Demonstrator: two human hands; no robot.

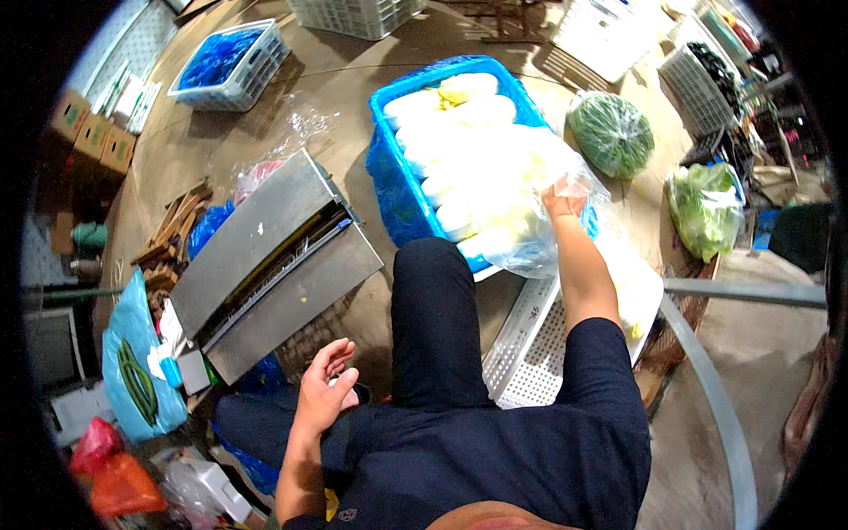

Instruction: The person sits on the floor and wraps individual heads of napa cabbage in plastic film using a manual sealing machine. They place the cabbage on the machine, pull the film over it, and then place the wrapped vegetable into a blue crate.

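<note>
Fingers (579,187) of the right hand (564,203) on clear plastic; left hand (327,393) loosely bent

Head view: the right hand reaches the right edge of a blue crate (389,150), touching the clear plastic (521,253) draped over pale vegetables (495,110). Film and glare blur those fingertips, so whether they pinch it cannot be told. The left hand, well apart from the crate, is relaxed, fingers half curled, with nothing visibly held.

The vegetables lie in rows inside the crate, uncovered toward its far edge. One knee (431,261) is at its near edge. A white perforated crate (523,334) sits just beside its near right corner, below the right forearm. On the floor (340,66), bagged greens (609,134) lie beyond the blue crate's right edge; a grey metal unit (256,234) stands off its left edge.
</note>
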